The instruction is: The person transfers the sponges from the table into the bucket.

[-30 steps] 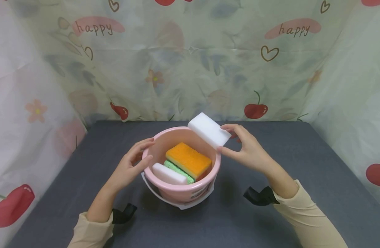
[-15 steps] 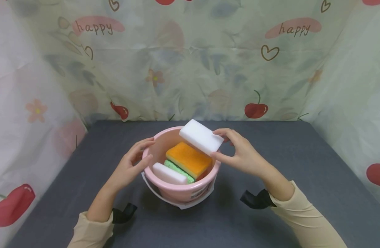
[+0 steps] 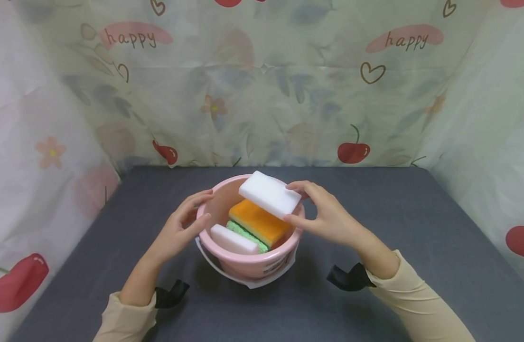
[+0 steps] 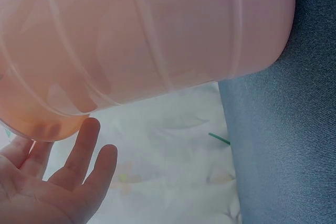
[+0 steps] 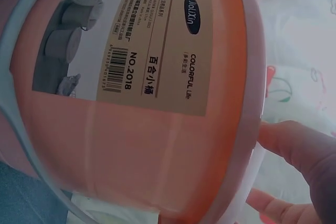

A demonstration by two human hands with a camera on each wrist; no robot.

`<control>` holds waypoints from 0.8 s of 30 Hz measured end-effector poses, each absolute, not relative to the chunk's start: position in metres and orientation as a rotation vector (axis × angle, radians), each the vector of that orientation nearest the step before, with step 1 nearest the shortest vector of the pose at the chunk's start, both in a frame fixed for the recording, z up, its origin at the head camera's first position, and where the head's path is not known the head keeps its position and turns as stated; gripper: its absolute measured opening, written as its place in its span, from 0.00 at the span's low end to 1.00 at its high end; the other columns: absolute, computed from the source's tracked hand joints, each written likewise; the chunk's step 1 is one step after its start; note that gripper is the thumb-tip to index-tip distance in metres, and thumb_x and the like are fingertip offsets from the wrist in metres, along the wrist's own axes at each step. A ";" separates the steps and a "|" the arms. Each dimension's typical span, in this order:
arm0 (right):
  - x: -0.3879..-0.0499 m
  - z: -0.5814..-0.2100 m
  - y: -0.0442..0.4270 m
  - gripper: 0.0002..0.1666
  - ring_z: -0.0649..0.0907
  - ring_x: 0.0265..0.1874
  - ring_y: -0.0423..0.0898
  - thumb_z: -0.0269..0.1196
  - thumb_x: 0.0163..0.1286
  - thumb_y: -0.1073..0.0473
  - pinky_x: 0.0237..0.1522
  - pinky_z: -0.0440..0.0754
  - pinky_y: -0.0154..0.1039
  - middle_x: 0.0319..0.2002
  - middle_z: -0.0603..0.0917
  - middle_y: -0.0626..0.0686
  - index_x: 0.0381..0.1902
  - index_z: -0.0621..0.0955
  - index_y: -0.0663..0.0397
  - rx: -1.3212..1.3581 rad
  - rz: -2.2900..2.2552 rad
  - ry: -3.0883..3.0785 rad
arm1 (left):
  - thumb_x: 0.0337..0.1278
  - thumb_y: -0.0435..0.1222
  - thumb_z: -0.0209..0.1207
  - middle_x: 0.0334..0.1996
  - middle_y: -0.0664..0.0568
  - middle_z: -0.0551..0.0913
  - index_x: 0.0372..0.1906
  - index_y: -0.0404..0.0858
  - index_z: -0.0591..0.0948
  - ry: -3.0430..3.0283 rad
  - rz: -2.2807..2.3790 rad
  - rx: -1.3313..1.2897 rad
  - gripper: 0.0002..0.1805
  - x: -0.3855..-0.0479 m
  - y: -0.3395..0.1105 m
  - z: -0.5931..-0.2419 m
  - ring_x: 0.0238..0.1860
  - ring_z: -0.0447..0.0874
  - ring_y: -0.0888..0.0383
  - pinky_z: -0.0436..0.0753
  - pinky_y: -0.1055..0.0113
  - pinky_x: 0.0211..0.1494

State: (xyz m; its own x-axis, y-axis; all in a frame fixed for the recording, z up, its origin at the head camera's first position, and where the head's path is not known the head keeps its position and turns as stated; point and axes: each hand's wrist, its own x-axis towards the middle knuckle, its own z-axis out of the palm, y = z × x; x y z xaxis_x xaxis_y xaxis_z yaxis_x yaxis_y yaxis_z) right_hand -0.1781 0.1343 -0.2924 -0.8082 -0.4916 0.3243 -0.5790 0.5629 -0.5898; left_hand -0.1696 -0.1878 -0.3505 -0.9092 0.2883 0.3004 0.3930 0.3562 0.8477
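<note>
A pink bucket (image 3: pixel 249 266) stands on the dark table. Inside it lie an orange-topped sponge (image 3: pixel 259 223), a green sponge (image 3: pixel 247 235) and a white sponge (image 3: pixel 233 240) near the front wall. Over the bucket's back right part, my right hand (image 3: pixel 328 216) pinches another white sponge (image 3: pixel 270 194) by its right end, thumb at the front and fingers behind. That sponge is tilted and partly covers the orange one. My left hand (image 3: pixel 172 232) touches the left rim with relaxed fingers; in the left wrist view its fingers (image 4: pixel 84 150) are loosely extended by the rim.
The bucket's white handle (image 3: pixel 251 285) hangs down at the front. A label (image 5: pixel 168 51) covers part of its side. Dark cloth (image 3: pixel 394 204) spreads over the table, and a patterned curtain (image 3: pixel 262 95) encloses the back and sides.
My right hand has moved left and slightly down with the white sponge, from above the right rim to over the orange sponge. The left hand and the bucket have stayed still.
</note>
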 end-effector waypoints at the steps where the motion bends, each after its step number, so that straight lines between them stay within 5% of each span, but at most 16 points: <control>1: -0.178 -0.292 0.134 0.33 0.75 0.49 0.47 0.69 0.56 0.55 0.52 0.75 0.47 0.54 0.77 0.52 0.58 0.70 0.54 0.920 1.074 -2.668 | 0.63 0.35 0.53 0.69 0.49 0.61 0.66 0.44 0.65 -2.502 -1.607 -0.634 0.26 -0.170 -0.188 -0.351 0.62 0.66 0.49 0.71 0.81 0.55; 24: -0.176 -0.295 0.117 0.33 0.70 0.49 0.51 0.68 0.56 0.50 0.48 0.70 0.45 0.54 0.78 0.50 0.58 0.71 0.49 0.899 1.009 -2.736 | 0.62 0.34 0.53 0.69 0.48 0.62 0.66 0.43 0.66 -2.487 -1.612 -0.642 0.26 -0.169 -0.188 -0.350 0.62 0.66 0.49 0.71 0.81 0.55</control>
